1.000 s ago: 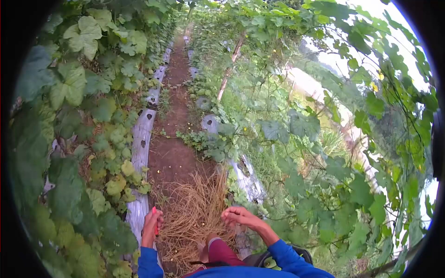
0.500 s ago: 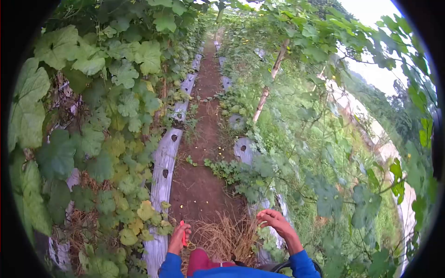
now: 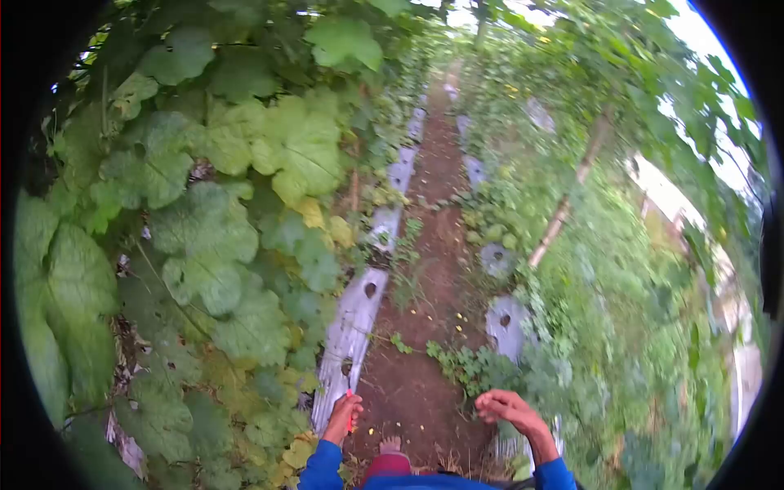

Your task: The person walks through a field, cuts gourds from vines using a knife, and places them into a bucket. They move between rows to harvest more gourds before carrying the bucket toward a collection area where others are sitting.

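My left hand (image 3: 341, 418) is closed around a slim red-handled tool (image 3: 350, 415), held upright at the lower middle; a thin tip shows above the fingers, but its exact kind is not clear. To the right, my right hand (image 3: 510, 411) hangs above the path's edge with fingers loosely bent and nothing visible in them. Below and behind it are low green vines (image 3: 469, 367). A bare foot (image 3: 390, 445) shows on the soil between the hands.
A brown soil path (image 3: 425, 327) runs ahead between strips of silvery plastic mulch (image 3: 347, 331) with round holes. Large-leaved climbing vines (image 3: 212, 245) crowd the left. A leaning wooden pole (image 3: 563, 208) stands at right amid foliage. One vine trails across the path.
My view has moved forward and turned left, so the path now lies further right. The straw underfoot has mostly left view, and a foot has appeared. The red-handled tool stays in my left hand.
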{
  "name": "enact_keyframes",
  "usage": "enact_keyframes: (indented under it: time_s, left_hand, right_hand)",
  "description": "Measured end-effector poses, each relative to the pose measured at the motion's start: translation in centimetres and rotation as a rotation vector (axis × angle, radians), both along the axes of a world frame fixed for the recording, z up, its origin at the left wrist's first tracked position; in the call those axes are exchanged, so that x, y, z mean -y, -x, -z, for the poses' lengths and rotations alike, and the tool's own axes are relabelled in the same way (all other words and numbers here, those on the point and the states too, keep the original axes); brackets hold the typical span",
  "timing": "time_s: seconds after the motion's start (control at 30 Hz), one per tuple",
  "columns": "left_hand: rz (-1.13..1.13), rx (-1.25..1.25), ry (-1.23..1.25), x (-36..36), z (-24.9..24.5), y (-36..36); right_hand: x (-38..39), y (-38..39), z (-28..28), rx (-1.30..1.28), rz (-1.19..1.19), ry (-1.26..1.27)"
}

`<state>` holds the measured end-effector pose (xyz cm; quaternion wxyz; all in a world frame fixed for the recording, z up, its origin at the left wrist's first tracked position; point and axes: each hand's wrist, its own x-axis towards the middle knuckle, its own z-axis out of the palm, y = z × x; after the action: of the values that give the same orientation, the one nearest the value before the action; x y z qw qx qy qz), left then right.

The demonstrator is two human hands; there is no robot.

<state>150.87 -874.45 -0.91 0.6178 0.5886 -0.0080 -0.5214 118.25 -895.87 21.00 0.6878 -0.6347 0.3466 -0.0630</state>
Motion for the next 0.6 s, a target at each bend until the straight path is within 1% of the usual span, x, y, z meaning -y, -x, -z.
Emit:
enact_keyframes:
  time_s: [0.03, 0.07, 0.1, 0.13, 0.17, 0.2, 0.23, 0.3, 0.37, 0.43, 0.47, 0.5, 0.53, 0.6]
  left_hand:
    - [-0.068, 0.010, 0.004, 2.1, -0.9, -1.4]
    - [0.008, 0.014, 0.070, 3.7, -1.9, -2.4]
    - [0.087, 0.022, 0.135, 5.0, -2.9, -3.4]
    - [0.026, 0.033, 0.134, 6.8, -3.9, -4.3]
    - [0.076, 0.070, 0.149, 9.1, -4.9, -5.1]
    - [0.143, 0.107, 0.163, 11.0, -5.6, -6.2]
    - [0.126, 0.111, 0.165, 12.8, -6.3, -7.3]
    - [0.195, 0.158, 0.210, 16.4, -6.8, -8.6]
    - [0.204, 0.163, 0.216, 19.5, -6.0, -9.5]
    - [0.164, 0.164, 0.209, 22.4, -5.6, -10.3]
    - [0.117, 0.137, 0.227, 23.9, -4.5, -10.7]
    - [0.122, 0.132, 0.218, 24.9, -3.4, -10.6]
    - [0.096, 0.100, 0.177, 25.7, -2.6, -10.4]
    - [0.030, 0.032, 0.100, 30.2, -1.5, -11.3]
  right_hand:
    - [1.4, -1.1, -0.8, 0.048, 0.016, 0.047]
    - [2.9, -2.1, -1.3, -0.015, 0.055, 0.022]
    - [4.4, -2.7, -1.2, 0.031, 0.067, -0.015]
    - [6.1, -3.4, -0.7, 0.080, 0.093, -0.049]
    - [8.1, -4.3, 0.0, 0.085, 0.048, -0.049]
    - [9.8, -5.0, 0.6, 0.098, 0.050, -0.074]
    - [11.7, -5.6, 1.0, 0.106, 0.063, -0.098]
    - [14.1, -7.9, -0.1, 0.134, 0.069, -0.136]
    - [16.9, -9.4, 0.0, 0.109, 0.032, -0.162]
    - [20.8, -10.9, 1.2, 0.103, 0.037, -0.165]
    - [23.1, -11.6, 1.5, 0.076, -0.009, -0.166]
    - [25.2, -11.9, 2.2, 0.045, -0.049, -0.176]
    - [27.8, -11.8, 3.6, 0.094, -0.071, -0.198]
    - [33.3, -11.5, 2.8, 0.119, -0.057, -0.152]
